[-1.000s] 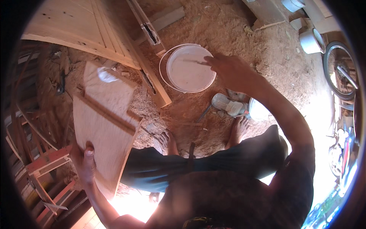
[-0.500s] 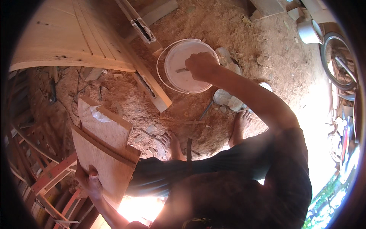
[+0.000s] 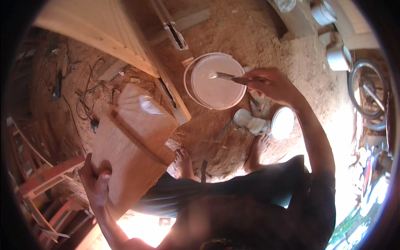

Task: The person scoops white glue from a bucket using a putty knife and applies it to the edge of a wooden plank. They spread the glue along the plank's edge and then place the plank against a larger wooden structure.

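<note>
- Both hands are occupied, set well apart on either side of the body.
- Left hand (image 3: 96,183): partly closed about the lower left edge of a wooden panel (image 3: 127,162), thumb laid on the near face, the other fingers largely hidden past the edge.
- Panel position: tilted, rising up and to the right from the left hand, in front of the left leg. A raised wooden strip (image 3: 139,137) crosses its face; a white patch (image 3: 149,105) shows beyond the strip, near the far end and away from the gripping hand.
- Right hand (image 3: 271,85): fingers closed on the near end of a flat, stick-like tool (image 3: 231,78). Tool projects leftward from the fingers; its pale tip lies over the mouth of a white bucket (image 3: 219,108). Whether the tip touches the pale contents cannot be determined.
- Bucket stands on the earthen floor (image 3: 308,62), just left of the right hand and well apart from the left.
- Bare feet (image 3: 183,163) rest on the floor below the bucket; a white round item (image 3: 283,123) sits near the right foot.
- A slotted wooden beam (image 3: 181,113) ends between panel and bucket.
- A spoked wheel (image 3: 367,88) stands at far right.
</note>
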`<state>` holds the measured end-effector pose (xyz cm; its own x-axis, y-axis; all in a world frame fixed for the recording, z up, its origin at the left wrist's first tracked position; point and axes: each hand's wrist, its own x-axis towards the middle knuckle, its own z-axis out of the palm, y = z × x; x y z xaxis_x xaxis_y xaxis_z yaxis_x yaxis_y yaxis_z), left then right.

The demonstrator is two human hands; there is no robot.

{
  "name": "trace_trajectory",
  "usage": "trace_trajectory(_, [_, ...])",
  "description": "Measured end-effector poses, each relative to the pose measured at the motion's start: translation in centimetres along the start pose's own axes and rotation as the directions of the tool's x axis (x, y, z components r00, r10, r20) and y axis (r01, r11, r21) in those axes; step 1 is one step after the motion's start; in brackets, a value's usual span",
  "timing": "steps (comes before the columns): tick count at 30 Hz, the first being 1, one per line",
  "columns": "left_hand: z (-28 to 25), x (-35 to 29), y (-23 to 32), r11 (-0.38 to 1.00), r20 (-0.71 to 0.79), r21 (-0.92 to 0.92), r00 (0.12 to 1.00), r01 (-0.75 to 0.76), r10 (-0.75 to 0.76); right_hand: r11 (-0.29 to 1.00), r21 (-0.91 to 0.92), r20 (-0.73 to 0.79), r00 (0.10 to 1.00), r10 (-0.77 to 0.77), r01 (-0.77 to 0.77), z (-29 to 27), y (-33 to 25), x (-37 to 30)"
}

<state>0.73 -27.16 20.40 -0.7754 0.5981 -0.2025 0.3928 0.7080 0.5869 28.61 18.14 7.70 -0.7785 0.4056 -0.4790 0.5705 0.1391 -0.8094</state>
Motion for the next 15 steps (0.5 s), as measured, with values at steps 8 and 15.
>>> trace_trajectory(8, [0.5,0.5,1.8,0.997,0.045,-0.058,0.998,-0.048,0.051,0.837,-0.122,-0.139,0.826,-0.546,0.533,-0.6,-8.1,-7.6])
trace_trajectory(15, [0.2,-1.8,2.7,0.998,-0.034,-0.044,0.999,-0.033,0.032,0.416,-0.545,0.059,0.529,-0.847,0.727,3.2,-14.1,-8.3])
